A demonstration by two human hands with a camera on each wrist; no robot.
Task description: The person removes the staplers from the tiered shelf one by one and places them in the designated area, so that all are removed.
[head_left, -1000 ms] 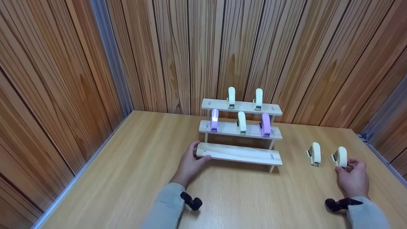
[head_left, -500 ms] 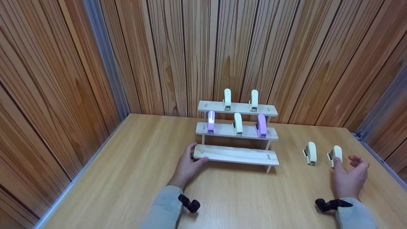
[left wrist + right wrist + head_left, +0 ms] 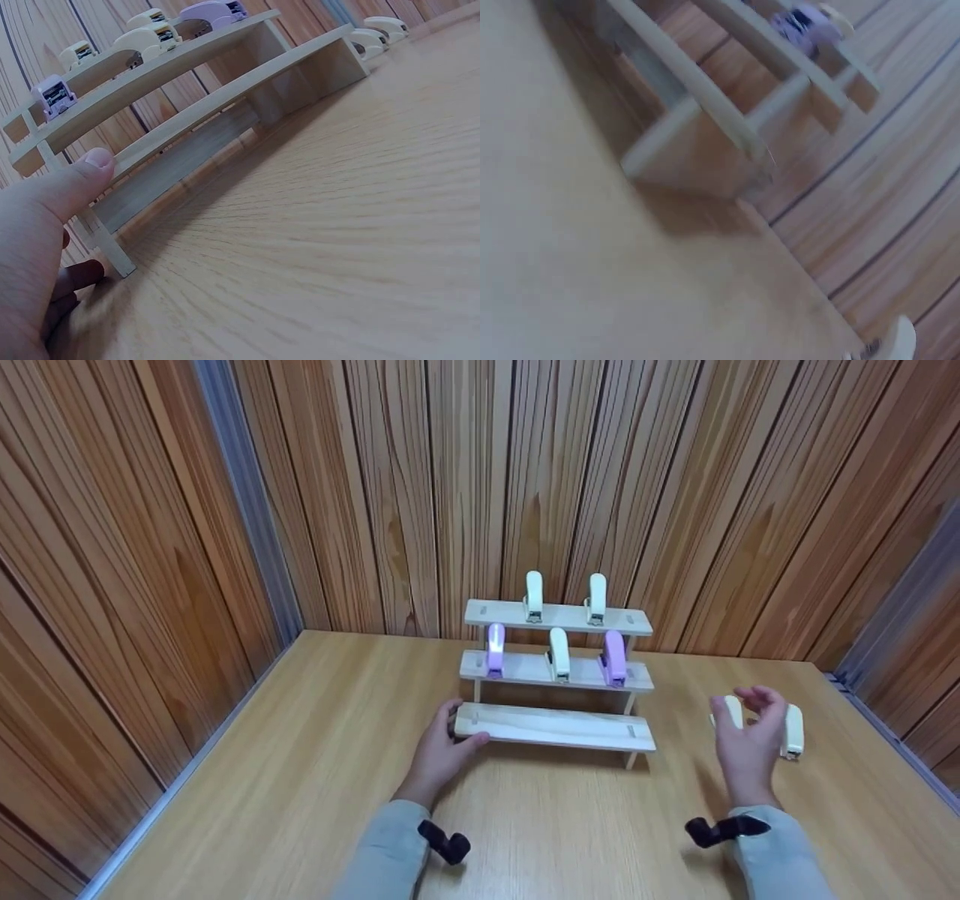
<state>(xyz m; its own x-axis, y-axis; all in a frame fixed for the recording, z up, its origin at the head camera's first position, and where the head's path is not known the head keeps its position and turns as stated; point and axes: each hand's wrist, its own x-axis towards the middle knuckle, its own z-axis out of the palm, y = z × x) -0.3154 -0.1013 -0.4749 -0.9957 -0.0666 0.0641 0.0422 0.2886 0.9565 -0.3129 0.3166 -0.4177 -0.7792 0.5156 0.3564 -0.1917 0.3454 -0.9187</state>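
A three-tier wooden stand (image 3: pixel 555 727) is gripped at the left end of its bottom shelf by my left hand (image 3: pixel 437 759). In the left wrist view, the thumb of my left hand (image 3: pixel 37 240) lies on the shelf edge, other fingers below. My right hand (image 3: pixel 750 750), fingers parted and bent, is over a cream stapler (image 3: pixel 733 709), partly hiding it; contact cannot be told. A second cream stapler (image 3: pixel 793 732) stands just right of that hand. The right wrist view shows a cream stapler (image 3: pixel 900 342) at its lower corner and no fingers.
Two cream staplers (image 3: pixel 533 597) (image 3: pixel 596 598) stand on the top shelf. The middle shelf bears a purple one (image 3: pixel 495 649), a cream one (image 3: pixel 559 655) and another purple one (image 3: pixel 613 658). Wood-panelled walls (image 3: pixel 405 495) rise behind and left of the table (image 3: pixel 300 780).
My right hand has let go of the right-hand cream stapler and moved left to the other one. My left hand keeps its grip on the stand. The head view has shifted slightly.
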